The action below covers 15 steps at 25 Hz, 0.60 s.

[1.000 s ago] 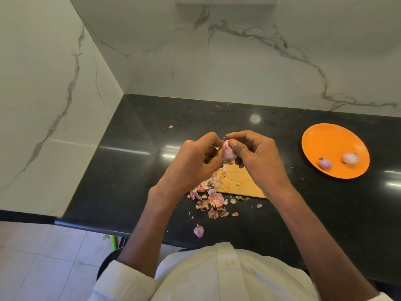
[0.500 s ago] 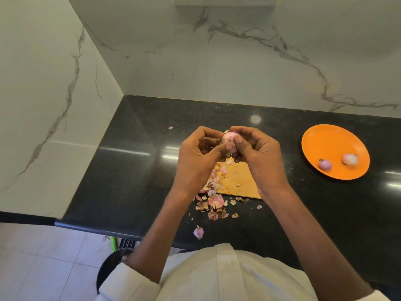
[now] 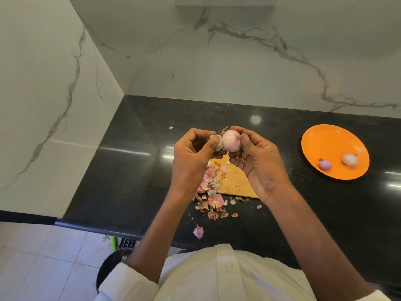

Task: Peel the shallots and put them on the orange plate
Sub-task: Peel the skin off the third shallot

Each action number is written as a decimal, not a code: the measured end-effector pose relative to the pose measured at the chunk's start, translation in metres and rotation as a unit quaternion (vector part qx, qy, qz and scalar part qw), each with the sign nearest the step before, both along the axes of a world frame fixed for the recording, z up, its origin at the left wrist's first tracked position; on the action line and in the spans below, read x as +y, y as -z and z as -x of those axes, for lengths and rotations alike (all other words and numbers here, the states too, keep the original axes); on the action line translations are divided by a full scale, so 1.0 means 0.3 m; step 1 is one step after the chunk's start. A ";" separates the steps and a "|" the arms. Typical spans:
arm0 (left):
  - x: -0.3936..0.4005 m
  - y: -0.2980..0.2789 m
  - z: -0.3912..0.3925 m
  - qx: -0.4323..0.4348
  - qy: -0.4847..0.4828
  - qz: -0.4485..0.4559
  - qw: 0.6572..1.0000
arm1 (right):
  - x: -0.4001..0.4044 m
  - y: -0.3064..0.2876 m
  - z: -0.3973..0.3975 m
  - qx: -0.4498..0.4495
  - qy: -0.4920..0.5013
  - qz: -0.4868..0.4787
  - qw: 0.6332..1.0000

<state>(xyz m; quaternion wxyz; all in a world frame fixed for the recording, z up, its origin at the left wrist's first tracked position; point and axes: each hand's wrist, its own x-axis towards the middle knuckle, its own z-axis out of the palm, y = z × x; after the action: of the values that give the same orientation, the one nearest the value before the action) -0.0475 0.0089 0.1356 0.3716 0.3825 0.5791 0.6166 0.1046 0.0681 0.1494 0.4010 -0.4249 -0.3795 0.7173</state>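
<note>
Pale pink and nearly bare, the shallot (image 3: 231, 140) sits between our two hands, raised above the wooden board (image 3: 235, 180) so that whatever we strip off drops onto the heap of peels (image 3: 211, 193) below rather than toward the clean food. Our right hand (image 3: 258, 161) curls round the bulb, thumb pressed on its side, holding it steady and turned up to our eyes. Our left hand (image 3: 192, 152) pinches a loose flake of skin (image 3: 218, 141) between thumb and fingers, just beside the bulb. A wisp of dry tip remains at the top of the bulb, so we judge the peeling almost done.

The orange plate (image 3: 321, 137) lies well apart to the right on the black counter (image 3: 134, 161), already carrying two peeled shallots (image 3: 324, 164), presumably kept clear of the scraps.

Against the frame half a second ago, the hands have drawn apart: then both thumbs crowded the bulb and hid most of it, now its smooth face shows and the flake has come away to the left.
</note>
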 end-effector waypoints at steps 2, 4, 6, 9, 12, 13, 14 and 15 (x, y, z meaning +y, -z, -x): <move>-0.003 0.003 -0.001 -0.032 0.034 0.005 0.999 | 0.000 -0.001 -0.002 0.015 -0.005 0.017 1.000; 0.001 0.011 -0.009 -0.033 0.037 0.008 0.999 | -0.001 0.002 0.000 0.025 -0.017 0.016 0.999; 0.005 0.021 -0.012 -0.077 0.022 0.008 0.997 | 0.002 0.002 0.000 0.044 -0.022 0.030 0.998; 0.003 0.026 -0.012 -0.230 0.026 0.021 0.973 | 0.007 0.003 0.004 0.113 -0.020 0.130 0.985; -0.004 0.036 -0.011 -0.320 0.042 0.049 0.945 | 0.006 0.027 0.005 0.151 -0.014 0.207 0.967; -0.006 0.044 -0.012 -0.312 0.047 0.060 0.947 | 0.004 0.038 0.004 0.146 -0.010 0.219 0.965; -0.010 0.057 -0.011 -0.298 0.049 0.070 0.951 | 0.002 0.047 0.002 0.138 -0.004 0.228 0.964; -0.012 0.069 -0.010 -0.288 0.048 0.079 0.953 | 0.000 0.058 0.000 0.128 0.001 0.233 0.964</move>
<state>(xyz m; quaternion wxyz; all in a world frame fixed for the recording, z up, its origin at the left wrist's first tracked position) -0.0445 0.0053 0.1148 0.5808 0.1861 0.4753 0.6342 0.1045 0.0680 0.1319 0.3369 -0.4115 -0.1471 0.8340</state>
